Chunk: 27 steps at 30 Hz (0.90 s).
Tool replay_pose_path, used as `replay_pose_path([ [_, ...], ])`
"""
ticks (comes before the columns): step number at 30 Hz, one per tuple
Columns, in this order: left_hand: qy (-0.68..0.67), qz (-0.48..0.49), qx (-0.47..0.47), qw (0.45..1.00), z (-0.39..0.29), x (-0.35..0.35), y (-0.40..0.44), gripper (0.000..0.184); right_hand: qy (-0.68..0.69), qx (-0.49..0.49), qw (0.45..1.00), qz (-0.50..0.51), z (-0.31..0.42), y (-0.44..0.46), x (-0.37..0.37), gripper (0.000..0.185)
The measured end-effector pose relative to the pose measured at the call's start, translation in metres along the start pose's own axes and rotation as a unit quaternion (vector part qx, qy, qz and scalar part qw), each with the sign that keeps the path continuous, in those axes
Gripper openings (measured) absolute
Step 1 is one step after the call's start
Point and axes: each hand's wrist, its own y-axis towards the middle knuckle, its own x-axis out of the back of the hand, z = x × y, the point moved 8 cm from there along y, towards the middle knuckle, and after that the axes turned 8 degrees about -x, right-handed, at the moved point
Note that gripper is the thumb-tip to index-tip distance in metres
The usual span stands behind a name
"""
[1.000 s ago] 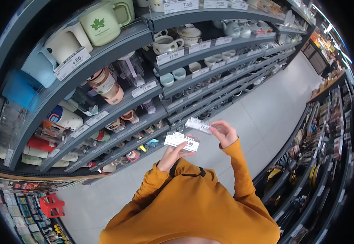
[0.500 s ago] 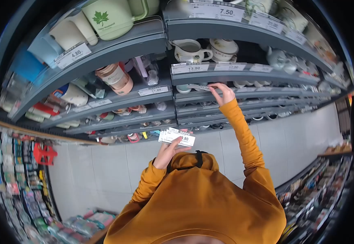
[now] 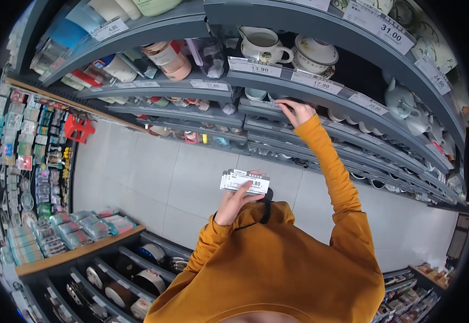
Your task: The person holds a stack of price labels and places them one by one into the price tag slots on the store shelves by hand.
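The left hand point(image 3: 235, 201) grasps one stack of price tags point(image 3: 244, 182) (exact count hidden) above the floor point(image 3: 199, 167); the right hand point(image 3: 299, 112) pinches one price label point(image 3: 268, 105) at a shelf edge point(image 3: 251, 110), below one floral pitcher point(image 3: 258, 46).

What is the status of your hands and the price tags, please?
Left hand: holding stacked price tags. Right hand: fingers at shelf edge, grip unclear. Pale teal bowl close by those fingers.

Bright, even indoor light, but heavy fisheye

Pale floor point(image 3: 202, 172) has a soft sheen, shelf undersides go dark, shelves point(image 3: 153, 29) bow hard, corners are pure black, and stuff near the rim looks kinda soft.
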Motion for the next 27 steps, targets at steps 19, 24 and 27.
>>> replay_pose_path([
  [19,0.017,0.078,-0.077,0.994,-0.043,-0.057,-0.024,0.043,0.339,-0.209,0.917,-0.01,0.072,-0.179,0.011,0.007],
  [24,0.009,0.134,-0.08,0.988,-0.057,-0.057,-0.045,0.049,0.392,-0.238,0.886,-0.072,0.093,-0.206,0.015,0.019],
  [27,0.013,0.15,-0.067,0.986,-0.064,-0.043,-0.06,0.049,0.413,-0.27,0.866,-0.083,0.118,-0.21,0.018,0.023],
])
